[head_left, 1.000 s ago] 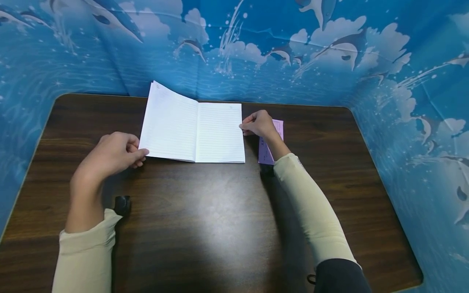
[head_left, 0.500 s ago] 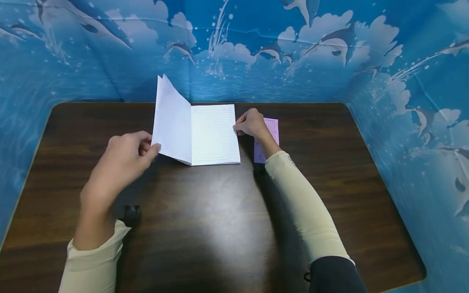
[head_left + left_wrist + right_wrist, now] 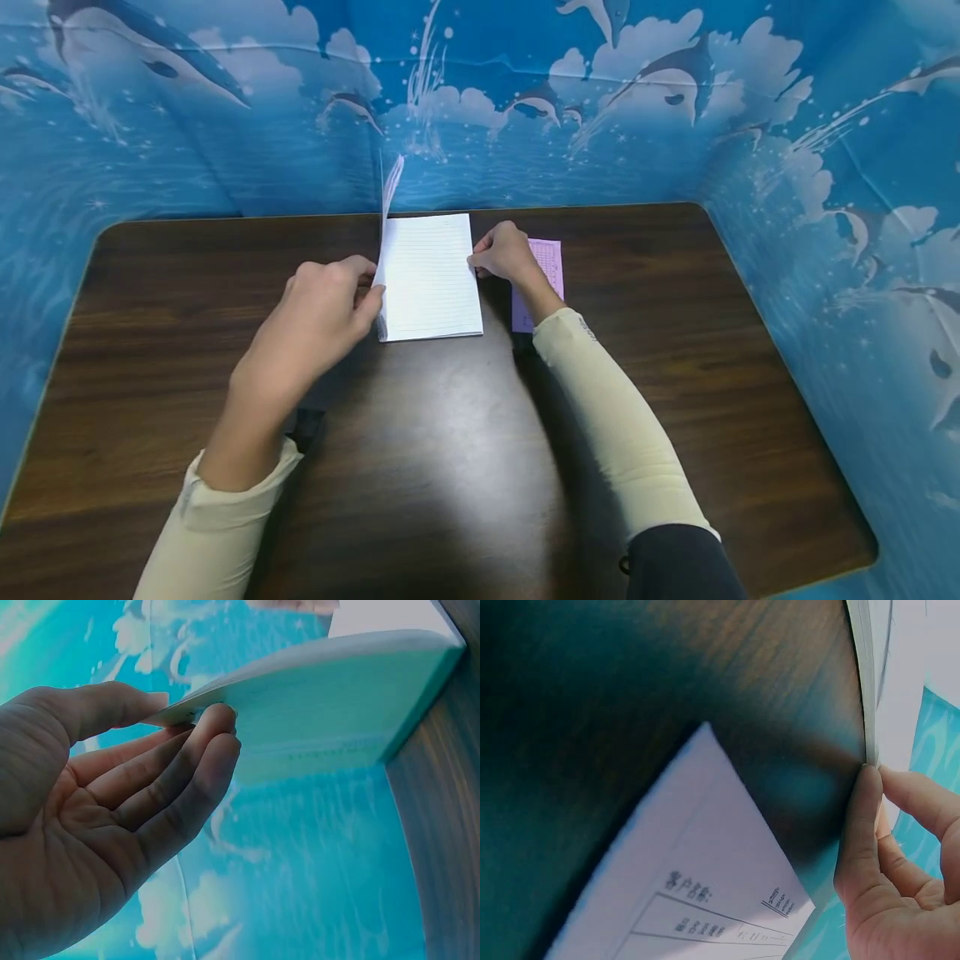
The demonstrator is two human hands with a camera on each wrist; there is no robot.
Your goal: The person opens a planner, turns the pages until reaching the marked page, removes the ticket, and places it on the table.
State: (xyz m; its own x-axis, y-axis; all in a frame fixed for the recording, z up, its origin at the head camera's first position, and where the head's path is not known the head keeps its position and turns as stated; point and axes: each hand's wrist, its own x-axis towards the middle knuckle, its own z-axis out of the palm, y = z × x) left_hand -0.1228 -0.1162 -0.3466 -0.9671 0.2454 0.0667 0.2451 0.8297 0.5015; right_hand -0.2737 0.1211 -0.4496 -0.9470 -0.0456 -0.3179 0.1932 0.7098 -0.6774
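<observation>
A notebook (image 3: 433,279) lies open on the table, its lined right-hand page facing up. Its left part, the cover with several pages, stands nearly upright at the spine. My left hand (image 3: 318,312) pinches the outer edge of that raised part; in the left wrist view the thumb lies on one side and the fingertips on the pale green cover (image 3: 322,712). At the opposite side, my right hand (image 3: 506,252) pinches the notebook's right edge between thumb and fingers. Partly hidden under the right wrist is a pink printed form (image 3: 549,262), flat on the table.
The dark wood-grain table (image 3: 450,467) has rounded corners. A blue dolphin-print cloth (image 3: 480,100) hangs close behind its back edge and along the right side. The raised cover reaches up in front of that cloth.
My left hand has moved right, swinging the notebook's left part up from lying spread to nearly upright. The right hand has kept its grip on the right edge. The view has shifted slightly.
</observation>
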